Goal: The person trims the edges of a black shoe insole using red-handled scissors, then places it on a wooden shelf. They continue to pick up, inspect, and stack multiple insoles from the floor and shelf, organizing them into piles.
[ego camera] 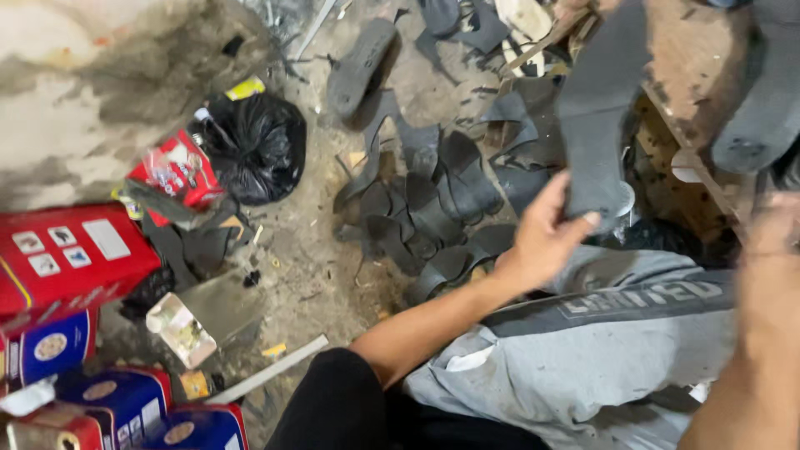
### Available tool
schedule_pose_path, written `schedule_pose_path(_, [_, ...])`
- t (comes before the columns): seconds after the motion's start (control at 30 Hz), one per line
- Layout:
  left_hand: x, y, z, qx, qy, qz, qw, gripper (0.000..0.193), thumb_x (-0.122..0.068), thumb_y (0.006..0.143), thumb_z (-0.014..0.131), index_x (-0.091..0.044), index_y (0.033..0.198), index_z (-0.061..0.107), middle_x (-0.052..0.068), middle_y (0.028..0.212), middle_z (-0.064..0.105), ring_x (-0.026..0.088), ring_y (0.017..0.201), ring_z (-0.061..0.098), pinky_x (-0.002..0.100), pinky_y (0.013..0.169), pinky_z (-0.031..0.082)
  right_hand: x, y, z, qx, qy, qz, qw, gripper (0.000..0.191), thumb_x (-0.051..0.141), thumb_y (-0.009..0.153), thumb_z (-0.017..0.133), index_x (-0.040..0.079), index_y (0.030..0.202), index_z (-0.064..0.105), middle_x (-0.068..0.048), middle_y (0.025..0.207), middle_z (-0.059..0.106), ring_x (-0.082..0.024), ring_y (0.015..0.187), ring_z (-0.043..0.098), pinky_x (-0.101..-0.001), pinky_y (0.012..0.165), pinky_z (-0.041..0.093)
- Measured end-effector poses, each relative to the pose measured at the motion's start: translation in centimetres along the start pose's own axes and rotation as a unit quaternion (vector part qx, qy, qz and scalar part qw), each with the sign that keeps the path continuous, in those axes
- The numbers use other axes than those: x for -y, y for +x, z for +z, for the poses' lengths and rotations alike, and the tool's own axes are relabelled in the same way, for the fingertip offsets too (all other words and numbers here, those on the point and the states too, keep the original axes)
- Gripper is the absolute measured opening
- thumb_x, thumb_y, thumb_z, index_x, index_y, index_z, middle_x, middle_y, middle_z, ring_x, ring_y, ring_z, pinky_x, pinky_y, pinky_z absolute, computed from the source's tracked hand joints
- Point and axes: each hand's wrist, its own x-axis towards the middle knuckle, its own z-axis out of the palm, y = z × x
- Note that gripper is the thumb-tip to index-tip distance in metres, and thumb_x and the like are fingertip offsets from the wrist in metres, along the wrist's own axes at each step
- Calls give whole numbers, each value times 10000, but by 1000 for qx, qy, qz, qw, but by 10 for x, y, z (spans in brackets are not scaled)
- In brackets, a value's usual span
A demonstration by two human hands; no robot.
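Observation:
My left hand (543, 237) reaches forward from a black sleeve and grips the lower end of a long dark grey shoe sole (598, 117), thumb on its front face. The sole stands nearly upright against a worn wooden bench (685, 58). A second dark sole (762, 96) hangs at the upper right. My right hand (773, 229) is blurred at the right edge, just below that second sole; whether it touches it is unclear. A grey cloth (583, 358) lies across my lap under both arms.
A heap of black rubber offcuts (429, 212) lies on the dirt floor ahead. A black plastic bag (254, 146) sits to the left, with red boxes (71, 258), blue tins (125, 400) and a small white tray (179, 329) nearby.

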Motion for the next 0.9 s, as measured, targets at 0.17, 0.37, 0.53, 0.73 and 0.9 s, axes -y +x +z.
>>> schedule_pose_path(0.17, [25, -21, -6, 37, 108, 7, 993, 590, -37, 968, 705, 41, 1479, 420, 108, 1298, 557, 123, 1136, 595, 302, 997, 542, 51, 25, 64, 152, 38, -60, 986, 821, 202, 875, 808, -133, 1494, 388, -381, 1269, 600, -443, 1183, 614, -465, 973, 487])
schedule_pose_path(0.37, [91, -54, -149, 60, 229, -136, 962, 375, -90, 953, 697, 33, 1307, 668, 119, 1165, 749, 168, 1050, 694, 328, 926, 585, 40, 70, 132, 230, -16, -90, 969, 912, 275, 782, 937, -77, 1496, 491, -339, 1248, 670, -466, 1168, 656, -467, 991, 518])
schedule_pose_path(0.53, [139, -91, -245, -354, 118, -427, 824, 419, 4, 783, 614, -55, 1197, 642, 170, 920, 687, 343, 822, 655, 471, 704, 530, 19, 79, 211, 268, 45, -18, 962, 762, 287, 789, 919, -60, 1379, 585, -278, 1233, 702, -398, 1164, 685, -430, 988, 520])
schedule_pose_path(0.73, [116, -96, -284, -645, 455, -351, 504, 510, -90, 710, 807, -44, 1156, 564, 248, 1188, 600, 440, 1118, 583, 500, 985, 466, -16, 45, 255, 349, -2, 16, 937, 821, 301, 727, 935, -53, 1376, 578, -317, 1305, 647, -425, 1227, 612, -448, 1009, 484])
schedule_pose_path(0.9, [85, -103, -318, -603, 323, -206, 699, 614, -162, 755, 846, -34, 1276, 548, 148, 1202, 642, 313, 1084, 623, 441, 983, 476, -25, 47, 261, 397, -43, 74, 914, 891, 313, 691, 933, -47, 1406, 542, -326, 1289, 645, -429, 1212, 625, -462, 1017, 491])
